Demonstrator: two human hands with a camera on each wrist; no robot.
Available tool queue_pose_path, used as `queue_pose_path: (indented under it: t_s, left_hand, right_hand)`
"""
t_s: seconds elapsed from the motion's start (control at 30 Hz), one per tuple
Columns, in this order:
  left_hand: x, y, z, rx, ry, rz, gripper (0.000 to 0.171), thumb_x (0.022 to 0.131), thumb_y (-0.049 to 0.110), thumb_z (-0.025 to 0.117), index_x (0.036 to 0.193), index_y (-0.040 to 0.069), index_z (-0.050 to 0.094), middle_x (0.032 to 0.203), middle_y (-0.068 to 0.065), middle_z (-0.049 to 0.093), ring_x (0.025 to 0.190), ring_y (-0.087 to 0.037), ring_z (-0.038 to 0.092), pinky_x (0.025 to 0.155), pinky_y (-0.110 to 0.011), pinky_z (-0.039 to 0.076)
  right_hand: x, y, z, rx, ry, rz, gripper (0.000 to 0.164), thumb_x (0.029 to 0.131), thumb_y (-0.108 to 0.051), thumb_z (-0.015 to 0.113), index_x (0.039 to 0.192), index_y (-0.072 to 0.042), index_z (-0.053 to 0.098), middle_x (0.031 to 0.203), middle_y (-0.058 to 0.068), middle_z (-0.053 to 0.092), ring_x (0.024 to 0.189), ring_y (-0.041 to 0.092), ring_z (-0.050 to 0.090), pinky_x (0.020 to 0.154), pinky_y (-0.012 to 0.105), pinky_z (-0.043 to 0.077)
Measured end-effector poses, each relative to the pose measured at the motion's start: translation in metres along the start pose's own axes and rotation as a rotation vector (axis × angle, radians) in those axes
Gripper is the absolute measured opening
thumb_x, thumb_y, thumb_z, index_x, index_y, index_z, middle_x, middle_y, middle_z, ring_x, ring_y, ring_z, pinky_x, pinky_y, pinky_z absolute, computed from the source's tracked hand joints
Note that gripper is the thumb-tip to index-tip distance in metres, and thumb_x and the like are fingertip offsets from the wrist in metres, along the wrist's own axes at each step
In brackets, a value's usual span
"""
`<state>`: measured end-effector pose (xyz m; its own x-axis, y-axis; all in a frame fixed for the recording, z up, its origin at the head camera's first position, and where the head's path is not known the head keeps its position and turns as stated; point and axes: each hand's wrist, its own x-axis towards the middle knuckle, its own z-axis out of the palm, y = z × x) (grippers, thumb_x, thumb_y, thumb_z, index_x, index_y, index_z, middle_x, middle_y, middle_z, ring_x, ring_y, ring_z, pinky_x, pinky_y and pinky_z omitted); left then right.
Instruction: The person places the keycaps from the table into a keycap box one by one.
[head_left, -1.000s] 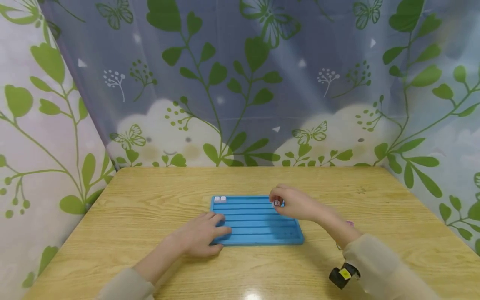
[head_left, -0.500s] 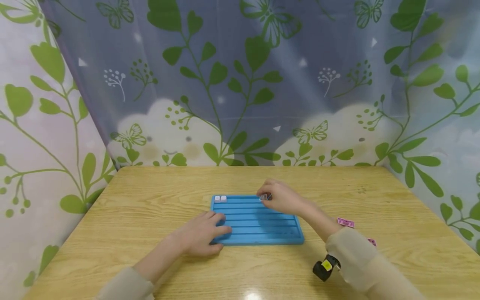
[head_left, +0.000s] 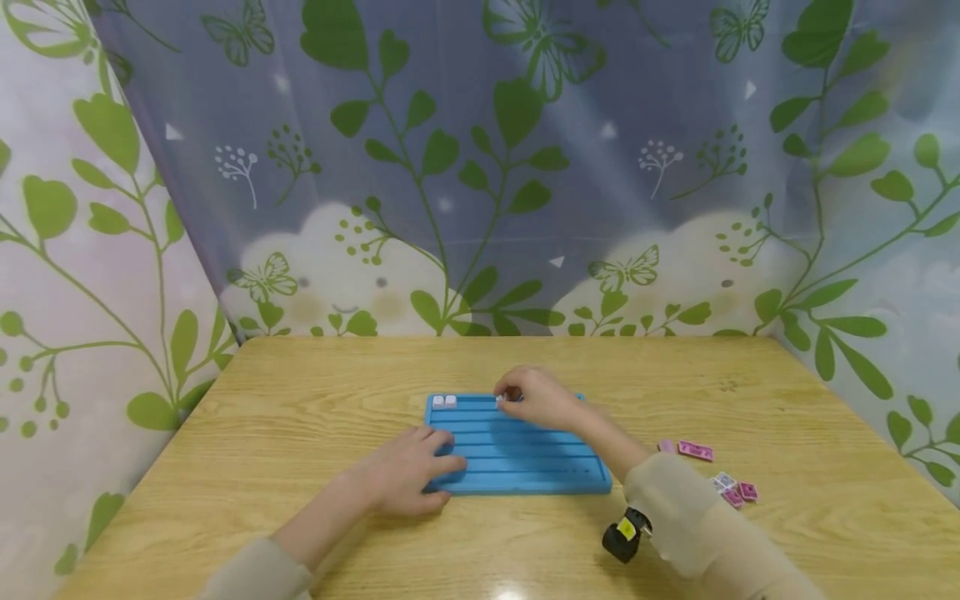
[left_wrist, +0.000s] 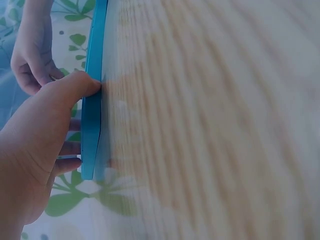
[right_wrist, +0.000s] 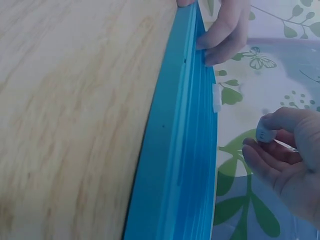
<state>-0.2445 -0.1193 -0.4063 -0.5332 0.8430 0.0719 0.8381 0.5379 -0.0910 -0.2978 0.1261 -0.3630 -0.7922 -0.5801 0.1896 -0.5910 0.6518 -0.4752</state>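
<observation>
A shallow blue tray (head_left: 517, 487) with raised ridges lies on the table. My left hand (head_left: 408, 471) rests over its left side, fingers spread; in the left wrist view the thumb (left_wrist: 82, 84) touches the tray's near wall. Two small white keycaps (head_left: 444, 402) sit side by side in the tray's far left corner. Over the far row, my right hand (head_left: 543, 400) pinches another white keycap between thumb and fingertips. The right wrist view shows this keycap (right_wrist: 265, 132) with small dark marks on its face, too blurred to read.
Right of the tray lie a long pink keycap (head_left: 696, 451) and a small group of pink keycaps (head_left: 747, 491) and white keycaps (head_left: 724, 481), partly behind the right sleeve (head_left: 678, 496). A black wrist camera (head_left: 624, 537) hangs under the right wrist. A patterned curtain (head_left: 480, 167) stands behind the table.
My right hand has moved left along the tray's far row, carrying the keycap. The pink and white keycaps at the right have come into view from behind the arm. My left hand has stayed.
</observation>
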Motion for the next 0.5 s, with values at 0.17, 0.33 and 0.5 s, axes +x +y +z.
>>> queue_pose_path:
  t_s: [0.17,0.33,0.5]
  left_hand:
    - [0.000,0.000,0.001,0.000,0.004,0.004,0.039,0.089,0.041,0.053,0.124,0.024,0.055,0.119,-0.008,0.049,0.104,-0.023,0.048,0.092,-0.040,0.041]
    - [-0.001,0.000,0.000,-0.008,0.007,0.001,0.039,0.089,0.040,0.054,0.124,0.024,0.056,0.119,-0.008,0.049,0.105,-0.024,0.047,0.092,-0.041,0.041]
    - [-0.001,0.000,-0.001,-0.006,0.003,-0.003,0.039,0.089,0.041,0.053,0.124,0.024,0.055,0.122,-0.009,0.049,0.108,-0.025,0.047,0.094,-0.042,0.040]
  right_hand:
    - [0.003,-0.001,0.006,0.008,0.023,0.003,0.017,0.083,-0.006,0.063,0.098,-0.001,0.066,0.088,0.000,0.054,0.080,0.014,0.052,0.069,0.024,0.046]
    - [0.008,-0.003,0.010,-0.008,0.006,-0.007,0.022,0.083,-0.005,0.064,0.105,-0.001,0.064,0.090,0.001,0.055,0.082,0.016,0.053,0.070,0.026,0.046]
    - [0.013,-0.005,0.013,-0.001,-0.009,0.025,0.026,0.085,-0.007,0.064,0.110,-0.002,0.060,0.091,0.002,0.058,0.082,0.015,0.053,0.071,0.029,0.047]
